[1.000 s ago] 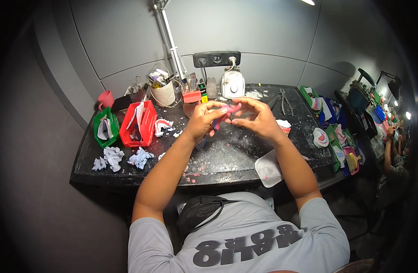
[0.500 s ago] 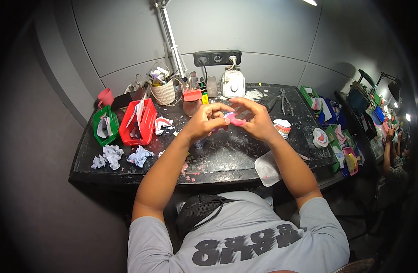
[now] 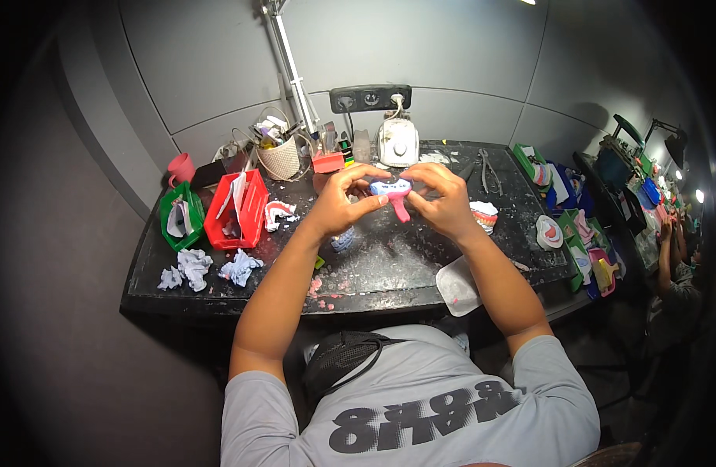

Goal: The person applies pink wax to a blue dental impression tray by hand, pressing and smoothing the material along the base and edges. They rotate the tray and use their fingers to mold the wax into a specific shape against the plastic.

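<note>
Two hands, the left hand (image 3: 342, 202) and the right hand (image 3: 445, 204), are half curled, each with thumb and fingers pinched on a pink tray (image 3: 400, 206) with blue-white filling (image 3: 386, 189), which is held up between them over a black bench (image 3: 397, 272). To the hands' left, a red bin (image 3: 254, 212) is set; beyond them, a white box (image 3: 398, 145) is placed, and just beside the right hand, a tooth model (image 3: 486, 215) is seen.
</note>
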`<action>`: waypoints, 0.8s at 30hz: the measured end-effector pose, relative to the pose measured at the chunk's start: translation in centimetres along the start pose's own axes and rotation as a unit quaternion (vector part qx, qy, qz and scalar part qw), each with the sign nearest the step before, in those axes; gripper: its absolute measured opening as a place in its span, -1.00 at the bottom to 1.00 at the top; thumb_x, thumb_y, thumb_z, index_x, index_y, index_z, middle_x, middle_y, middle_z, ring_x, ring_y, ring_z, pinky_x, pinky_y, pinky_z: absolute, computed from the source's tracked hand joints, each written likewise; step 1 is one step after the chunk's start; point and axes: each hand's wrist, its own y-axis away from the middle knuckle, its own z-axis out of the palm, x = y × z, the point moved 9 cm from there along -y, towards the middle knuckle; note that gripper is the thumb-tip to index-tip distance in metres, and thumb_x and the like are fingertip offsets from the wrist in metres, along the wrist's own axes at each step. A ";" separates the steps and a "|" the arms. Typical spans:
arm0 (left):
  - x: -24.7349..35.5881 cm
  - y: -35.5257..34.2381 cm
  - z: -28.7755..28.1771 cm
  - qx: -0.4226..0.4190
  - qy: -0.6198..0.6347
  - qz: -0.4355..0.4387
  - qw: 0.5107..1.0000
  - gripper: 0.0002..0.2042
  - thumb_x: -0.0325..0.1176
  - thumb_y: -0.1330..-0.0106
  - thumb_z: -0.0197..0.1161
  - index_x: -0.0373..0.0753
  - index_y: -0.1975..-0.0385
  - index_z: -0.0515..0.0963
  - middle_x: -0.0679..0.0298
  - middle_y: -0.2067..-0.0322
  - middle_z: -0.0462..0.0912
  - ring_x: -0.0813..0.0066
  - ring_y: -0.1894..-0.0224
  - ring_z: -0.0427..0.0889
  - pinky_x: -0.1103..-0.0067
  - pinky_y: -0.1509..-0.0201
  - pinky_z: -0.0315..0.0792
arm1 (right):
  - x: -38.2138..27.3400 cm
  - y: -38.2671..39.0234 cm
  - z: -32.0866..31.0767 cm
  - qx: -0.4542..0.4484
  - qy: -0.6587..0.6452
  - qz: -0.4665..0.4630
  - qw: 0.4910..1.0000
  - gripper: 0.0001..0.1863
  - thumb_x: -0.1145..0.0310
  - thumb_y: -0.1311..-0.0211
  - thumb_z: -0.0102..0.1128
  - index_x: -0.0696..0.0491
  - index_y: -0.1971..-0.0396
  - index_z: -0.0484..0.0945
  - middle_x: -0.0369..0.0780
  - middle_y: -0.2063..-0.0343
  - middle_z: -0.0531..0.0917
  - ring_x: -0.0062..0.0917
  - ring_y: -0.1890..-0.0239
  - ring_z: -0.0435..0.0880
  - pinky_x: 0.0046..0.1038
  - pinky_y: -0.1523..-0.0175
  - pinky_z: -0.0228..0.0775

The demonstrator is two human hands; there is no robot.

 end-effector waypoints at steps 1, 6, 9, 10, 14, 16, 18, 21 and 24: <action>0.0 -0.1 -0.2 0.015 0.000 0.011 1.000 -0.61 -0.43 -0.21 0.43 -0.28 -0.05 0.61 0.25 -0.03 0.55 0.57 0.15 0.61 0.59 0.02 0.52 | -0.2 0.0 -0.1 0.009 0.019 -0.016 1.000 -0.73 0.50 -0.07 0.37 0.09 0.16 0.71 -0.19 0.17 0.73 -0.46 0.18 0.70 -0.51 0.29 0.61; 0.0 -0.2 -0.4 0.012 -0.051 0.049 0.997 -0.63 -0.40 -0.25 0.41 -0.25 -0.07 0.61 0.24 -0.09 0.51 0.57 0.07 0.58 0.60 -0.01 0.48 | -0.6 0.0 -0.3 0.028 0.063 -0.029 0.997 -0.73 0.48 -0.04 0.39 0.10 0.19 0.71 -0.20 0.19 0.72 -0.41 0.16 0.67 -0.47 0.26 0.60; 0.5 -0.2 0.0 0.000 -0.093 0.054 0.994 -0.63 -0.39 -0.27 0.40 -0.23 -0.08 0.61 0.24 -0.12 0.51 0.59 0.03 0.55 0.63 -0.02 0.43 | -0.5 0.2 -0.3 0.034 0.084 -0.035 0.995 -0.73 0.46 -0.02 0.39 0.09 0.20 0.70 -0.19 0.20 0.71 -0.35 0.17 0.67 -0.40 0.16 0.58; 0.8 -0.1 0.2 -0.002 -0.122 0.060 0.991 -0.63 -0.37 -0.27 0.42 -0.21 -0.07 0.62 0.24 -0.12 0.51 0.57 0.01 0.53 0.63 -0.02 0.43 | -0.5 0.2 -0.3 0.036 0.088 -0.045 0.994 -0.73 0.46 -0.02 0.39 0.09 0.21 0.71 -0.19 0.20 0.71 -0.33 0.17 0.67 -0.36 0.11 0.56; 1.1 0.1 0.7 0.004 -0.171 0.072 0.983 -0.64 -0.33 -0.25 0.44 -0.20 -0.04 0.63 0.23 -0.10 0.53 0.56 -0.01 0.50 0.63 0.02 0.42 | -0.9 0.3 -0.1 0.029 0.092 -0.048 0.994 -0.73 0.45 -0.03 0.39 0.09 0.21 0.70 -0.18 0.20 0.70 -0.29 0.15 0.66 -0.30 0.01 0.52; 0.5 0.0 0.6 0.010 -0.195 0.070 0.978 -0.65 -0.30 -0.25 0.45 -0.23 -0.01 0.62 0.24 -0.07 0.55 0.53 -0.03 0.49 0.62 0.03 0.42 | -0.9 0.2 -0.1 0.026 0.098 -0.052 0.993 -0.72 0.46 -0.03 0.39 0.09 0.19 0.70 -0.18 0.20 0.69 -0.28 0.15 0.65 -0.30 0.00 0.52; 0.3 0.0 0.6 0.013 -0.197 0.067 0.978 -0.66 -0.33 -0.25 0.45 -0.24 0.00 0.62 0.24 -0.05 0.55 0.53 -0.01 0.50 0.62 0.05 0.43 | -1.1 0.2 -0.2 0.023 0.105 -0.056 0.993 -0.71 0.46 -0.03 0.39 0.08 0.18 0.70 -0.18 0.20 0.69 -0.27 0.15 0.65 -0.31 0.00 0.51; -0.2 -0.1 -0.1 0.036 -0.198 0.063 0.978 -0.68 -0.38 -0.25 0.45 -0.26 0.02 0.61 0.23 -0.03 0.56 0.50 0.01 0.54 0.61 0.07 0.47 | -1.7 -0.4 -0.4 0.019 0.082 -0.037 0.996 -0.69 0.46 -0.07 0.38 0.08 0.13 0.70 -0.20 0.18 0.69 -0.32 0.10 0.65 -0.35 0.08 0.55; -0.2 -0.1 -0.9 0.077 -0.207 0.080 0.972 -0.69 -0.43 -0.24 0.44 -0.28 0.03 0.60 0.21 -0.04 0.55 0.47 0.01 0.58 0.58 0.05 0.52 | -0.2 -0.3 -1.1 0.028 0.001 0.040 0.999 -0.70 0.45 -0.13 0.38 0.09 0.09 0.71 -0.21 0.18 0.72 -0.44 0.14 0.69 -0.44 0.20 0.57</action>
